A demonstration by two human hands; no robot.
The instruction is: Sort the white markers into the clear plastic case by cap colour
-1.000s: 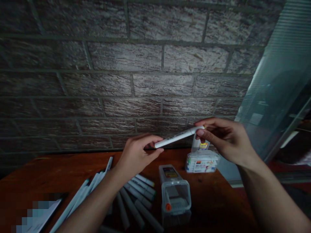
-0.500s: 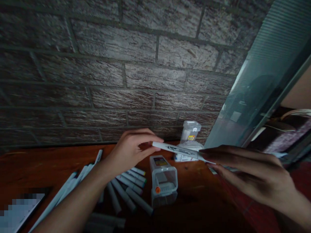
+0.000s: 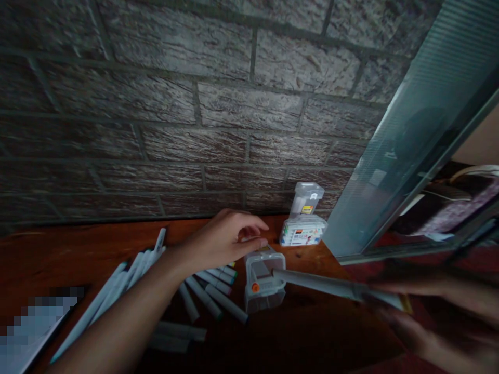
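My right hand, smeared by motion at the right, holds a white marker by its far right end. The marker's other tip is at the right side of the mouth of a clear plastic box, which lies on its side with the opening toward me. An orange-ended marker is inside that box. Over the back of the box is my left hand, thumb and fingers apart with nothing between them. Whether it touches the box I cannot tell. Several loose markers lie fanned out beside the box.
A clear lidded container and a printed case of markers stand near the wall on the wooden table. More markers lie at the left, near a pixelated flat object. A brick wall rises behind.
My left hand has let go of the marker and lowered to the box. The right hand has moved down and right, bringing the marker's tip to the box's mouth. The view shifted slightly.
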